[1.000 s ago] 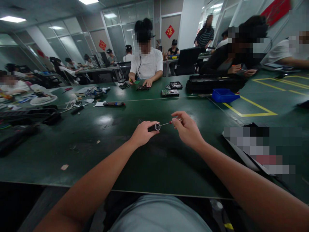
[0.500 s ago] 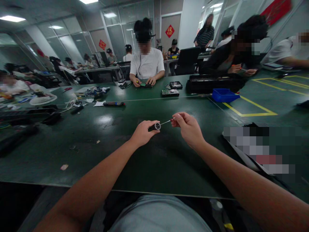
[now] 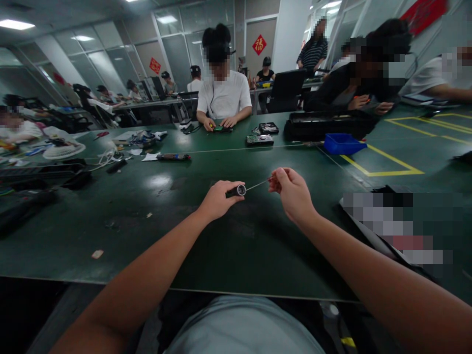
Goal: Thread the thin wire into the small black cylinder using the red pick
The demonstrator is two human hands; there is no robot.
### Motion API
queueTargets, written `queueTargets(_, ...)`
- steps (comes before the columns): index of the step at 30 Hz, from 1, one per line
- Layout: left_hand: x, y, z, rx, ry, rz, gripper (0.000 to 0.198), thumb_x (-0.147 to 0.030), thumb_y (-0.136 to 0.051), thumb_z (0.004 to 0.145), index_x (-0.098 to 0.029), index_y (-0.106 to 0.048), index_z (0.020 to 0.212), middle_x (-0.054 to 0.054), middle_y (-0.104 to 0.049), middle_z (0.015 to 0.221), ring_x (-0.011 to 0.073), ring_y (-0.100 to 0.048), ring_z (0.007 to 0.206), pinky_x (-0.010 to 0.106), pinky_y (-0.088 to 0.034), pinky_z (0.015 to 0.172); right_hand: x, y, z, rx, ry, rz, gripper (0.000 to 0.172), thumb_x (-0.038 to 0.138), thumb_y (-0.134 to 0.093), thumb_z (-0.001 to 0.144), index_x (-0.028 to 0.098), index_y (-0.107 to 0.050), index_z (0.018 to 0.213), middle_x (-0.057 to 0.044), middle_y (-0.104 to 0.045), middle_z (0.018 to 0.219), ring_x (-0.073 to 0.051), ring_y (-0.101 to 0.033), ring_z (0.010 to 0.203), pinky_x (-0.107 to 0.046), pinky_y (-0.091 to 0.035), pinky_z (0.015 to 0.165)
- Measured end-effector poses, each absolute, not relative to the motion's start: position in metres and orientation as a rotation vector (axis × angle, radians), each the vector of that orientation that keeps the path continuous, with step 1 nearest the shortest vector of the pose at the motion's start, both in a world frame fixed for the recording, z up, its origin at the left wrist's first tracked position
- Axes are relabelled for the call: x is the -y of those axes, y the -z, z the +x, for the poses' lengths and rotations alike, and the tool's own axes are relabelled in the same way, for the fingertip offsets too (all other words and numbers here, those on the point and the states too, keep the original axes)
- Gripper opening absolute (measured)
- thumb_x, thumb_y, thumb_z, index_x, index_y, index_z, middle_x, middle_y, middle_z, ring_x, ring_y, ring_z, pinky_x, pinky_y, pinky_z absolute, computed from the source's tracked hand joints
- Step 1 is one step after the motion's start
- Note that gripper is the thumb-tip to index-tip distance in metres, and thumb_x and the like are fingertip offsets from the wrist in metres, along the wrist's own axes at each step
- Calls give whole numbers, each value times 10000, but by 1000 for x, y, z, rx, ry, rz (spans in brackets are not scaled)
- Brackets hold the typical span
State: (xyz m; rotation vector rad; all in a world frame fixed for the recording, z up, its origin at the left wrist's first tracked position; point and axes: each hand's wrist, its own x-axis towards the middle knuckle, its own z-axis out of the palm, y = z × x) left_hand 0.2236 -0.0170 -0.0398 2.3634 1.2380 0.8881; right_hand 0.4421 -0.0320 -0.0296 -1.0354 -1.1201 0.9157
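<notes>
Black cylindrical piece [image 3: 239, 190] with a pale-rimmed end is above the flat green tabletop [image 3: 221, 250], pinched by the left hand [image 3: 217, 200]. The right hand [image 3: 295, 195], fingertips gripping a slim silver-shafted tool [image 3: 258, 185], has drawn slightly away, baring more shaft; work at that end seems unfinished.
</notes>
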Motion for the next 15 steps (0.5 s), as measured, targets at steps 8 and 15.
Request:
queueTargets(8, 18, 39, 222, -1262, -885, 2367, 402, -332, -721, 852, -262, -661, 1244, 31, -705, 1117, 229, -595, 1026, 386, -443, 923, 43, 23, 439, 1370, -717, -1056, 210, 411, -535, 940, 212, -596, 908, -32, -661, 801, -167, -627, 718, -344, -525, 691)
queueTargets(15, 21, 38, 224, -1280, -861, 2350, 402, -320, -731, 842, -252, -669, 1234, 35, -709, 1097, 228, -600, 1001, 386, -451, 926, 45, 22, 437, 1440, -680, -1061, 219, 414, -530, 935, 209, -606, 926, -39, -690, 800, -181, -659, 717, -362, -531, 707)
